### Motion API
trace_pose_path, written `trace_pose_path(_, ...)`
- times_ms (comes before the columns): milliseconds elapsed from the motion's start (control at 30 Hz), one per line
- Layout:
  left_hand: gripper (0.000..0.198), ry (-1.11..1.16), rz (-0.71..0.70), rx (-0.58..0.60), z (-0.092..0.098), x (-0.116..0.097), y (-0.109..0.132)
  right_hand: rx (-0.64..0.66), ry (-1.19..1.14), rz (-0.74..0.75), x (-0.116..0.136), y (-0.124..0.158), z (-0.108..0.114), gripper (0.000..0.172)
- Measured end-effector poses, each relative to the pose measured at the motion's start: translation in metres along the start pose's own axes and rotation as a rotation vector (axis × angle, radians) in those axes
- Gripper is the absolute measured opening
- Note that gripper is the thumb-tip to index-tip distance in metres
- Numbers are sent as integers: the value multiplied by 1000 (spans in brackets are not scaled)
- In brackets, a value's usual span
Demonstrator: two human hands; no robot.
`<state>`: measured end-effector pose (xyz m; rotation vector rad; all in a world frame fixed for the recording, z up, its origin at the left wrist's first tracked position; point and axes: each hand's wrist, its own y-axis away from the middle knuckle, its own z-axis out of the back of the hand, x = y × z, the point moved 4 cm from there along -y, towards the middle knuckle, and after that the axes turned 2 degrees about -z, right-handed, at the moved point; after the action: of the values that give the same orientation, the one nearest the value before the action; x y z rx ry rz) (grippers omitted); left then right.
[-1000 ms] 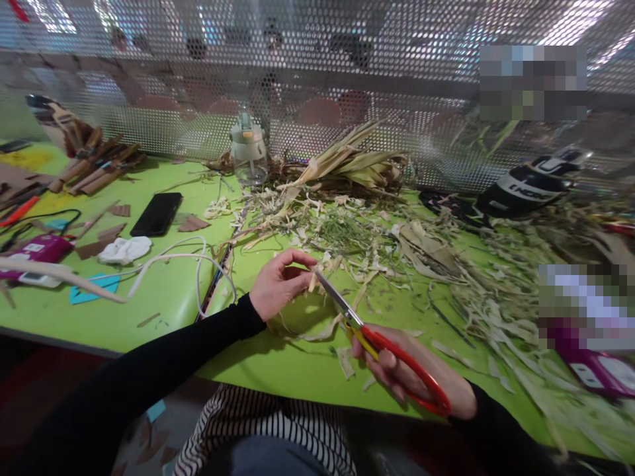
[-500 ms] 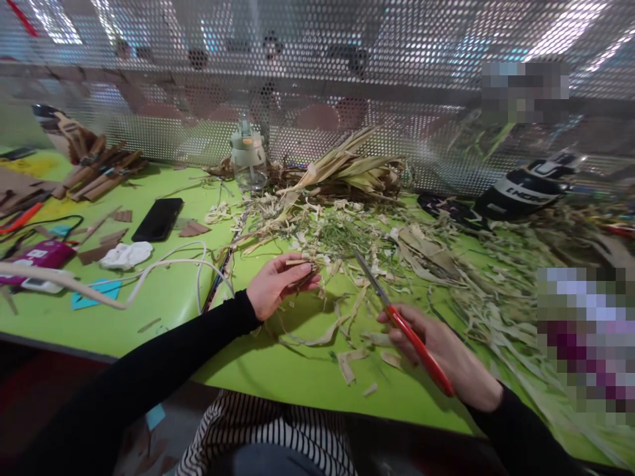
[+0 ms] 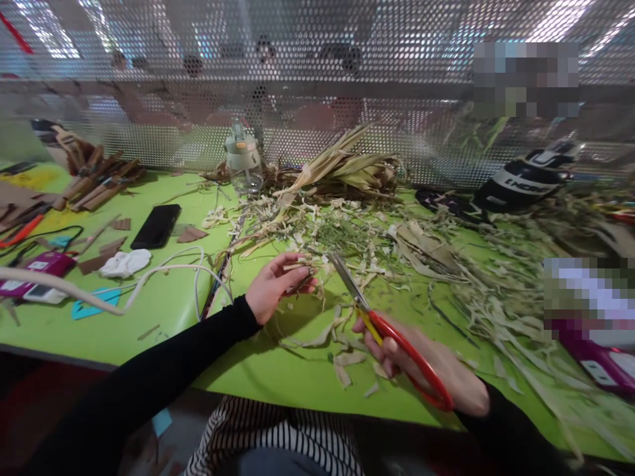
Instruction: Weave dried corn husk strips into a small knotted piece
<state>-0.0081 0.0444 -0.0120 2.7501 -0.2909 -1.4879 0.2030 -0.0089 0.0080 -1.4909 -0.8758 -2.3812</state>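
Note:
Between the thumb and fingers of my left hand (image 3: 278, 284) is a small bundle of dry plant stalks (image 3: 303, 266), partly hidden by the fingers. My right hand (image 3: 411, 354) grips a pair of scissors (image 3: 404, 344) with red handles and a yellow inner part. Their blades point up and to the left, the tips close to the bundle but apart from it. Behind both hands spreads a heap of shredded husk and green scraps (image 3: 342, 235). Curled husk strips (image 3: 317, 337) lie on the green table (image 3: 278, 387) between the hands.
A bunch of dry husks (image 3: 342, 165) and a clear bottle (image 3: 243, 162) stand by the perforated metal screen (image 3: 307, 99). On the left are a phone (image 3: 156, 226), white cable (image 3: 166, 268), crumpled tissue (image 3: 125, 263) and brown stick bundles (image 3: 102, 182). A black bottle (image 3: 523, 178) lies at right.
My right hand has moved left and turned the scissors, bringing the blades closer to the bundle; the yellow part now shows. My left hand stays nearly still.

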Motion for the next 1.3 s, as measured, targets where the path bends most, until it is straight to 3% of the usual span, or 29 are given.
trace_pose_path(167, 39, -32, -77, -7, -1, -2, 1, 19, 42, 19, 2, 0, -9, 51)
trace_pose_path(400, 33, -45, -170, 11, -2, -3, 2, 35, 66, 98, 12, 0, -12, 59)
trace_pose_path(700, 29, -99, -167, 28, -1, -2, 1, 56, 46, 101, 13, -5, -17, 56)
trace_pose_path(967, 31, -87, -180, 50, -4, -4, 2, 41, -26, 61, 19, -1, -23, 69)
trace_pose_path(1300, 31, -62, -181, 50, -4, -2, 1, 55, -42, 17, 6, -3, -25, 55)
